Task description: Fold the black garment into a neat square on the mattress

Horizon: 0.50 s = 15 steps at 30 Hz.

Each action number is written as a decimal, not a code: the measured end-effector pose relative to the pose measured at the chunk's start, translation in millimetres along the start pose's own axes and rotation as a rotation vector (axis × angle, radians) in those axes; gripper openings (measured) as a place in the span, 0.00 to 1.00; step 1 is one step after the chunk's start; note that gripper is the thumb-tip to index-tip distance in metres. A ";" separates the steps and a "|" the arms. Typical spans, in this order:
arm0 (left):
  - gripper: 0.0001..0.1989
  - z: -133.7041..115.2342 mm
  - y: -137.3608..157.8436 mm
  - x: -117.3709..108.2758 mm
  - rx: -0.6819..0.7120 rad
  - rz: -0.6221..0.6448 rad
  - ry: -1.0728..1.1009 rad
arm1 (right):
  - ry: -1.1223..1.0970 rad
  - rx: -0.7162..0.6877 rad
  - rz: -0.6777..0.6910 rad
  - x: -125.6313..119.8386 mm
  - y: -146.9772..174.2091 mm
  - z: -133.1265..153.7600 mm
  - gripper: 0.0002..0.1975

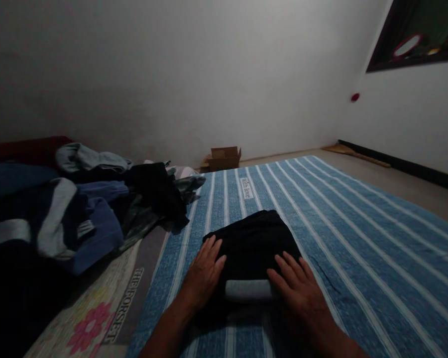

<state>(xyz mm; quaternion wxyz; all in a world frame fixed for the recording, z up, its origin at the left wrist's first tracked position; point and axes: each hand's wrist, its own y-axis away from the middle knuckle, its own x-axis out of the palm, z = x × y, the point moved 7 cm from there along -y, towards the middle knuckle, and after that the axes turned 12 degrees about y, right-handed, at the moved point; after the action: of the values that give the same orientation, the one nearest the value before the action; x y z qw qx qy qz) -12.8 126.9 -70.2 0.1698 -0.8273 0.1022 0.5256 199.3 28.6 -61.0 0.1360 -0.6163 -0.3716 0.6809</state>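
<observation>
A: How is the black garment (251, 247) being held?

B: It is pressed flat from both sides. The left hand (203, 275) is laid on its left edge and the right hand (300, 287) on its right edge, palms down, fingers stretched out and slightly apart. Nothing is clamped in either grip; the cloth is only weighed down, so that its folded shape is kept.

A: And where is it placed?

B: On the blue striped sheet (358, 248), directly in front of the person, well apart from the heap of clothes (97, 209) piled to the left. A flat, bare patch of sheet seems to have been chosen so the fold can be smoothed.

A: How does the garment look?

B: A compact, roughly square bundle is seen, black and matte, with a pale grey band (248, 289) along its near edge between the two hands. Whether that band is a waistband or a lining cannot be told in the dim light.
</observation>
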 end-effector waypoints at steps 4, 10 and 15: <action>0.22 -12.4 -5.6 -12.1 -0.036 0.008 -0.160 | 0.046 -0.048 -0.030 -2.1 13.8 -9.8 0.18; 0.20 -67.7 -11.8 -28.3 0.179 0.002 -0.185 | -0.027 0.070 -0.138 -4.4 8.6 -6.5 0.16; 0.18 -103.0 -41.5 -24.6 0.235 0.116 -0.073 | -0.016 0.093 -0.219 -4.9 6.0 -4.9 0.15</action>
<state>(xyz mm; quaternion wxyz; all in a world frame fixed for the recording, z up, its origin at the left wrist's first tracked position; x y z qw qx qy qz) 77.2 125.0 -0.5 0.2383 -0.7748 0.2045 0.5487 206.5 23.0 -61.2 0.2350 -0.5597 -0.4057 0.6833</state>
